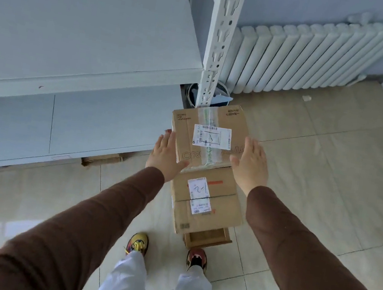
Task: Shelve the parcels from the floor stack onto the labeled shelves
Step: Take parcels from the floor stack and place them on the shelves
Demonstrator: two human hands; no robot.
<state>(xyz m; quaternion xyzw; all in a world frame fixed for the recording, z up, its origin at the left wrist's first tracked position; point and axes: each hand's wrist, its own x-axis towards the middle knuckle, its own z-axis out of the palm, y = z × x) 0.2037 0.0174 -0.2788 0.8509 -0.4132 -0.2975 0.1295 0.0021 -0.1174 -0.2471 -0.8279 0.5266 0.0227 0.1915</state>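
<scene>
**Floor stack beside shelving: top parcel flanked**

On the beige tiled floor [316,189], a stack of brown cardboard parcels is seen beside the white metal shelving unit [78,26]. The top taped cardboard parcel with white label [208,136] is flanked by the left hand [166,157] and right hand [251,165], fingers spread flat; contact is possibly made. The lower cardboard parcel marked "2-1" [204,197] lies beneath.

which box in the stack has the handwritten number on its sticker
The second box down, just under the top box between the hands. Its white label reads 2-1 in pen; the top box's label is printed with a barcode.
</scene>
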